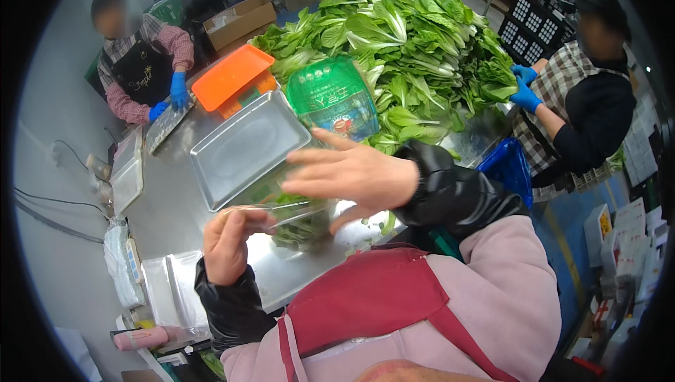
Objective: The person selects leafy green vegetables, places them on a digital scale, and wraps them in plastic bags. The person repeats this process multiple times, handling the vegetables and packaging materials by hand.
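My left hand point(232, 239) pinches the edge of a clear plastic bag point(279, 210) between thumb and fingers. Leafy greens point(300, 229) show inside the bag, which hangs just above the steel table. My right hand point(348, 173) is above the bag with its fingers spread and somewhat blurred. I see nothing gripped in it; whether it touches the plastic cannot be told. Beyond the hands lies a shallow metal tray point(250, 144). A green printed plastic package point(335, 99) sits beside the tray, against a large heap of leafy greens point(411, 34).
An orange plastic tray point(232, 76) is behind the metal one on the steel table point(158, 187). Co-workers in blue gloves stand left point(140, 60) and right point(569, 86), the right one holding greens. Clear plastic bags point(174, 287) and a pink bottle point(141, 338) are at near left.
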Available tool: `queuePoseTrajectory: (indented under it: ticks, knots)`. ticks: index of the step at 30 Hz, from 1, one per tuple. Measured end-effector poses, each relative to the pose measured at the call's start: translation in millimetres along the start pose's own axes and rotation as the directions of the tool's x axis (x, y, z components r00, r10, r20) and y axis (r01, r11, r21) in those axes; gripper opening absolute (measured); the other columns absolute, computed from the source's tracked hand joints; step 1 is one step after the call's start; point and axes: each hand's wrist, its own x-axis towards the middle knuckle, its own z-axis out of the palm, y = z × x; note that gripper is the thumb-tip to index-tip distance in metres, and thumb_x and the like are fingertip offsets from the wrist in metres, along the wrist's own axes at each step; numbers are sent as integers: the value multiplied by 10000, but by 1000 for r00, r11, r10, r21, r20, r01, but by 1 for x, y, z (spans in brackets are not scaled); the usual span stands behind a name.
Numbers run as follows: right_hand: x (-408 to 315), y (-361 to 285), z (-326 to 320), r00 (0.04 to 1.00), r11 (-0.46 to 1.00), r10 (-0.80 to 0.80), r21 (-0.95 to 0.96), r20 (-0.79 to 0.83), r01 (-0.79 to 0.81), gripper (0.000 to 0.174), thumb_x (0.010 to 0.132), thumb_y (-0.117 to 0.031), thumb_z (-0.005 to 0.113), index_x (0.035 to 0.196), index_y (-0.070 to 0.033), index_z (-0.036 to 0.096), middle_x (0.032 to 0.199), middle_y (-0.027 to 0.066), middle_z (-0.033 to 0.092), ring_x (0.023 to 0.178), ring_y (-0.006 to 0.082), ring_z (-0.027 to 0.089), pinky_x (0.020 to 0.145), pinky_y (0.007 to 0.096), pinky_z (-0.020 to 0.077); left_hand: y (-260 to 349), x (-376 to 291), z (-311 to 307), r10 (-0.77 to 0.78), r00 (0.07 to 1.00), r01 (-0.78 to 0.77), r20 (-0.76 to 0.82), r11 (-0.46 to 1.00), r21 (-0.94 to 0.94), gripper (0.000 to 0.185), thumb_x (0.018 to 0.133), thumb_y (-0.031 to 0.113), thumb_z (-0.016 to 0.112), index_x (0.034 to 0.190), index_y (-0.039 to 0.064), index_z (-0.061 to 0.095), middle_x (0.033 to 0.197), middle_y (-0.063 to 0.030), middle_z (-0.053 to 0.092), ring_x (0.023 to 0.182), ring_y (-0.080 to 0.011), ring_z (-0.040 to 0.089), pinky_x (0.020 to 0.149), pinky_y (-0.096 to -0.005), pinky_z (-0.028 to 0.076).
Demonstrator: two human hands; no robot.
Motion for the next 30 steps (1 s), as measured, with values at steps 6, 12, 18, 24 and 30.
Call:
queuePoseTrajectory:
  ticks: [6,12,18,24,30]
  knots:
    - [-4,31,12,929,995,-1,-92,-371,-36,166,754,-134,661,701,-118,505,608,40,555,644,204,621,928,413,476,15,-14,-15,197,961,-201,-196,980,3,381,1007,246,364,1090,-64,570,1106,-214,623,978,-305,636,827,-400,528]
    - [32,84,33,967,890,-82,-454,-243,-39,73,732,-79,596,777,-112,550,660,51,590,675,212,637,949,404,459,14,44,-70,225,946,-228,-235,973,15,349,1007,182,379,1168,-58,575,1188,-175,609,1074,-225,597,964,-329,437]
    - [34,79,7,884,817,-221,-573,-413,-64,179,794,-44,607,971,-72,605,884,98,688,882,201,681,1038,440,381,-5,22,-54,585,803,-566,-113,809,162,330,979,186,459,1121,-71,609,1179,-209,608,1137,-260,566,1003,-367,409]
    - [-40,73,102,919,971,227,-142,321,-191,205,817,-93,605,1016,-65,647,864,112,681,781,254,672,832,422,495,-185,-50,-39,-483,826,426,-291,873,-238,359,966,209,463,1139,-74,599,1142,-156,641,1054,-232,618,934,-358,484]
    - [68,90,141,906,872,412,329,-92,-363,348,898,-249,589,1181,-46,591,1098,182,637,1008,300,631,837,358,495,-197,-65,-26,-498,805,459,-323,867,-193,368,981,246,446,1116,-46,623,1162,-138,621,1092,-205,575,938,-344,463]
